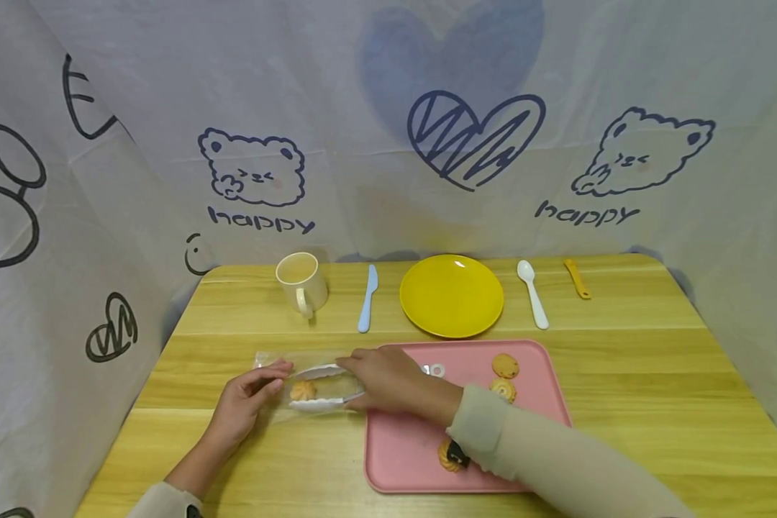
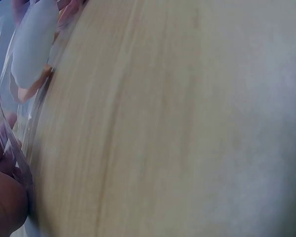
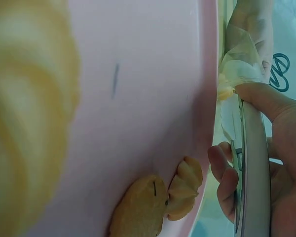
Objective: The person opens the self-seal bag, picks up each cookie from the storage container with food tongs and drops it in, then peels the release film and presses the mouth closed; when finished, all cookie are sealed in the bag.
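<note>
With the thumb and fingers of my left hand (image 1: 239,403) I pinch the thin film of a clear plastic bag (image 1: 333,386) at its left end, low over the desk (image 1: 654,403). The fingers of my right hand (image 1: 388,381) are curled round the tongs (image 1: 317,406), whose two white tips reach into the bag and stand a little apart. Between those tips, near their ends, sits a small golden biscuit (image 1: 302,391), inside the bag too; I cannot tell whether both tips press on it. My right wrist is above a pink tray (image 1: 401,453), which lies just right of the bag. On the tray, toward its right side, a round speckled biscuit (image 1: 505,365) lies just beyond a ringed biscuit (image 1: 503,389), and nearer me a ridged biscuit (image 1: 444,459) has a dark piece (image 1: 457,453) against it, beside my sleeve (image 1: 485,424). Along the far side of the desk, from left to right, are a cream mug (image 1: 301,280), a pale blue knife (image 1: 367,298), a yellow plate (image 1: 452,296), a white spoon (image 1: 533,293) and a short yellow utensil (image 1: 577,279).
</note>
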Available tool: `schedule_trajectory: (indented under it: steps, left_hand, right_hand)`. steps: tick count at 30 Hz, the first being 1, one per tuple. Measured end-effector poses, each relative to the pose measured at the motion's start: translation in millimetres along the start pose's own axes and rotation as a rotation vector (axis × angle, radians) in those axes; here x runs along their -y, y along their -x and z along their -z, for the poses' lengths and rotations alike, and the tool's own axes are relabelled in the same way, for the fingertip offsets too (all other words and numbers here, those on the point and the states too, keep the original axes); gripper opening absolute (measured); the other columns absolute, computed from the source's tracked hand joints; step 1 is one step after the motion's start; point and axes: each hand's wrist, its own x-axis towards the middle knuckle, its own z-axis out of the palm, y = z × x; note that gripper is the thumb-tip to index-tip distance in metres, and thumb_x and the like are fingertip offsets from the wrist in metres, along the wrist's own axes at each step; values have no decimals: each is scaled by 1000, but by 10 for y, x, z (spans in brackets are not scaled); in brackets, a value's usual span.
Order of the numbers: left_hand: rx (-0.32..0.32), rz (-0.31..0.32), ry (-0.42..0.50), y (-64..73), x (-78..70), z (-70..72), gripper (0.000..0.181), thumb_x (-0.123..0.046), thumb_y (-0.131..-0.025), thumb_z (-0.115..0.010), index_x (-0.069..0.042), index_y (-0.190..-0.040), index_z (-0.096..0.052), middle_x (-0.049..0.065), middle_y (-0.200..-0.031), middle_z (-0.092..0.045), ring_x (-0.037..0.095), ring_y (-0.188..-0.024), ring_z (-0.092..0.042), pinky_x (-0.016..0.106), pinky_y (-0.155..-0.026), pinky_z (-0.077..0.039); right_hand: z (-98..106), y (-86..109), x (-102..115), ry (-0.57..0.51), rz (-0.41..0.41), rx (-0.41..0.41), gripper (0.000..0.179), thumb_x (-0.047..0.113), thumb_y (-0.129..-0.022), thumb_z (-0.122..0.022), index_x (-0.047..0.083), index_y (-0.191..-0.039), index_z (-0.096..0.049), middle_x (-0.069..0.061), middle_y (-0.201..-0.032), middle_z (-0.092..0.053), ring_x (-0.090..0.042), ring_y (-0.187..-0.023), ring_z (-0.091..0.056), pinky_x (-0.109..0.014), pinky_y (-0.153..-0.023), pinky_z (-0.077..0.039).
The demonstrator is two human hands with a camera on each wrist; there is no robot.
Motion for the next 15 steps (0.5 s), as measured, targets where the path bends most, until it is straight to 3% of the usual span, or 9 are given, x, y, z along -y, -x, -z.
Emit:
schedule_trajectory:
  steps: [15]
  left_hand:
    - [-3,5,-11,-5,13,3,22,0,-101,-63,16,-115,-67,14,-130,-71,1,-132,-55,13,-108,-44]
  right_hand:
    - [-35,-21,-9,2,-8,1,72,55,-86,-79,19,-146,-60,0,-123,-69,-15,-90,-67,-33,-70,-56]
